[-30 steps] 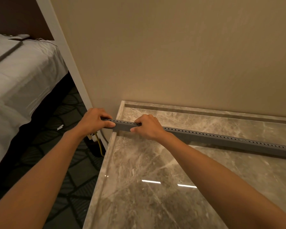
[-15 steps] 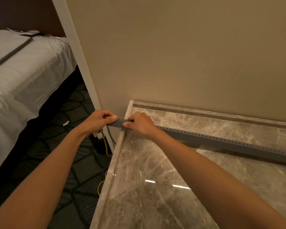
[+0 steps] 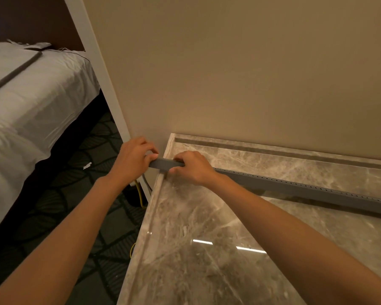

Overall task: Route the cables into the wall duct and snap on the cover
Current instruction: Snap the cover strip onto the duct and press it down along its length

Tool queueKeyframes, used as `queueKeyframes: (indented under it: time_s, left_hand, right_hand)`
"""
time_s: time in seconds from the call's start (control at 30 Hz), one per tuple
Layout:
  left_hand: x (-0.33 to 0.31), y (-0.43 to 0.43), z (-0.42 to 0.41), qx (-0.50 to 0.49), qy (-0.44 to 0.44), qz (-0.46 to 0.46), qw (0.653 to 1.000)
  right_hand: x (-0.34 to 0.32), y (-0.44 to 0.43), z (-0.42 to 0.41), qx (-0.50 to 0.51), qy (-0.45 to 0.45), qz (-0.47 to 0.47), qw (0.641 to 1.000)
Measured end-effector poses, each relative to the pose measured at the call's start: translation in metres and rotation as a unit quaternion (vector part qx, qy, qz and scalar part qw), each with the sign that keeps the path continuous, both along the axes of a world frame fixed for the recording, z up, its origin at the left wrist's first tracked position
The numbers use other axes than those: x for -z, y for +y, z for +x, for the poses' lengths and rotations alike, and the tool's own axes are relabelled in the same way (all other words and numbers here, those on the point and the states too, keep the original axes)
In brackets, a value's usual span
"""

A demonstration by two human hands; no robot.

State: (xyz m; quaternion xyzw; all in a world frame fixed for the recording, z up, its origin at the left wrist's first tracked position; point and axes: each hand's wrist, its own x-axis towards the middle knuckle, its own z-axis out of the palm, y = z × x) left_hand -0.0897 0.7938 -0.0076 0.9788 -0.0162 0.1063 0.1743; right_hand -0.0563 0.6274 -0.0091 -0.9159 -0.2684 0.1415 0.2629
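Your two hands meet right at the near-left corner of the marble top, and that corner is where everything gets tight. The grey duct lies along the marble, running from the right edge of view toward you and left, with its left end poking out past the marble's left rim over the floor. A row of small holes runs along its upper edge.

Your left hand is off the marble entirely, out over the dark patterned carpet, fingers and thumb closed around the duct's overhanging end. Your right hand sits just inside the rim, fingers curled over the top of the duct and thumb pressed against its near face, so it is pinching the duct too. A short bare stretch of grey shows between the two grips.

Behind the duct there is a strip of open marble, then a darker groove along the beige wall. In front of it the marble is wide open all the way back to you. To the left, the white wall trim comes down close beside your left knuckles, and the bed stands well apart beyond the carpet, with a dark grey strip lying on its sheet.

Below your left wrist a yellow cable hangs down beside the marble's edge; you cannot tell where its upper end goes.
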Motion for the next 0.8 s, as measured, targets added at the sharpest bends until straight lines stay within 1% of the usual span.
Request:
queueKeyframes:
  time_s: [0.03,0.1,0.17,0.27,0.37,0.47,0.53,0.6,0.67,0.8]
  left_hand:
    - [-0.003,-0.010,-0.002,0.045,-0.016,0.031,0.998]
    - [-0.001,-0.033,-0.006,0.124,-0.020,0.090,0.988]
    - [0.003,-0.057,-0.007,0.152,-0.022,0.147,0.977]
    - [0.004,-0.079,-0.002,0.108,0.053,0.195,0.973]
    - [0.000,-0.092,0.012,0.060,0.138,0.232,0.961]
    - [-0.006,-0.115,0.020,0.026,0.185,0.272,0.944]
    - [-0.007,-0.138,0.021,0.026,0.196,0.266,0.944]
    - [-0.006,-0.168,0.019,0.052,0.182,0.252,0.949]
    - [-0.004,-0.196,0.016,0.071,0.160,0.223,0.959]
    - [-0.002,-0.249,0.009,0.093,0.135,0.174,0.971]
  right_hand:
    - [0.000,-0.008,0.000,0.003,-0.007,-0.002,1.000]
    - [0.001,-0.032,0.000,0.019,-0.023,-0.008,1.000]
    - [0.001,-0.062,-0.002,0.037,-0.039,-0.025,0.998]
    - [0.001,-0.105,-0.003,0.066,-0.058,-0.052,0.995]
    - [-0.001,-0.151,-0.003,0.106,-0.077,-0.087,0.988]
    - [0.001,-0.185,-0.010,0.113,-0.112,-0.142,0.977]
    - [0.004,-0.200,-0.014,0.116,-0.124,-0.163,0.972]
    - [0.006,-0.215,-0.018,0.127,-0.133,-0.180,0.966]
    - [0.006,-0.234,-0.021,0.163,-0.139,-0.187,0.959]
    - [0.008,-0.295,-0.032,0.271,-0.120,-0.179,0.938]
